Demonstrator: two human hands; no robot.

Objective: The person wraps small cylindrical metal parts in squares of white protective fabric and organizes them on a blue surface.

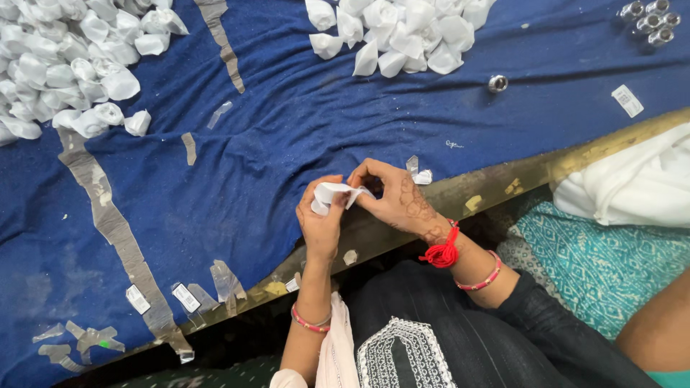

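Both my hands meet over the near edge of a table covered in blue cloth [287,144]. My left hand [320,223] grips a small white paper wrap [330,194] from below. My right hand [395,194] pinches the same wrap from the right, fingers folded over its top. What is inside the wrap is hidden. A tiny white scrap [422,177] lies on the cloth just beyond my right hand.
A big heap of white wrapped pieces [65,65] lies at the far left, another heap [402,32] at the top centre. A single metal cap [497,83] and a cluster of metal parts [650,20] sit at the far right. Tape strips [108,208] cross the cloth. White fabric [632,179] lies at right.
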